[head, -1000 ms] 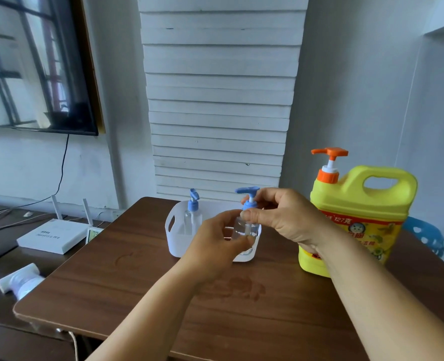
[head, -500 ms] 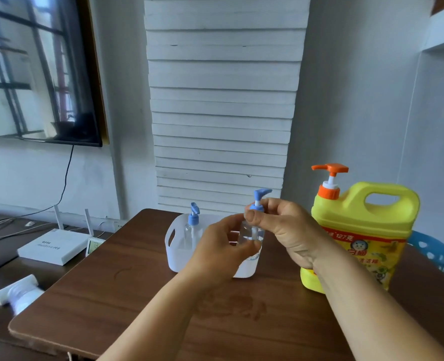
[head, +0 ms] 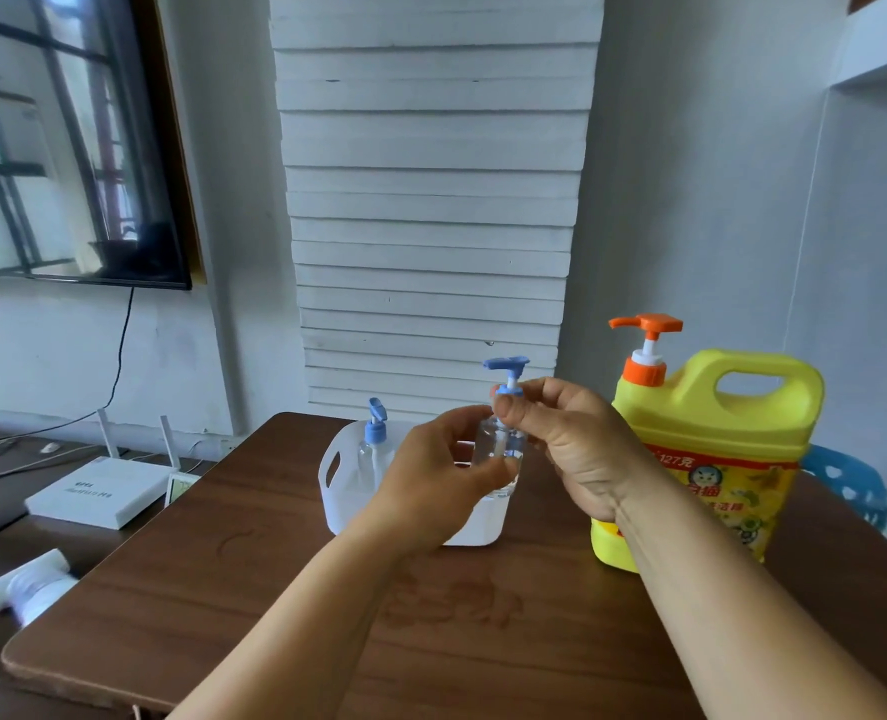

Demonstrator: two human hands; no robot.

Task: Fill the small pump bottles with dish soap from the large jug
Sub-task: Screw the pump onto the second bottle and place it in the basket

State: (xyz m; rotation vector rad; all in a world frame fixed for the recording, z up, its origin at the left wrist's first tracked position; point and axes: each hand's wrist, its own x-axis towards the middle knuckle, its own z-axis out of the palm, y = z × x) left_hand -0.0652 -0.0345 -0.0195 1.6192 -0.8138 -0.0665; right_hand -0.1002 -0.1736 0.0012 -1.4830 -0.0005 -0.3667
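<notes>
A small clear pump bottle [head: 501, 444] with a blue pump head [head: 506, 364] is held up above the white basket [head: 334, 491]. My left hand [head: 431, 485] grips the bottle's body. My right hand [head: 566, 433] pinches the blue collar at its neck. A second small clear bottle [head: 373, 449] with a blue pump stands upright inside the basket at its left end. The large yellow jug [head: 716, 459] with an orange pump [head: 646, 345] stands on the brown table [head: 223, 589] to the right, just behind my right wrist.
A white router [head: 99, 491] with two antennas and a white tube [head: 28, 584] lie on a lower dark surface to the left. A blue plastic basket [head: 852, 485] shows behind the jug. A dark screen hangs on the wall at upper left.
The blue pump head has turned, its spout swinging from one side to the other between my right fingers. The bottle stays in my left hand above the basket, and the view has shifted slightly.
</notes>
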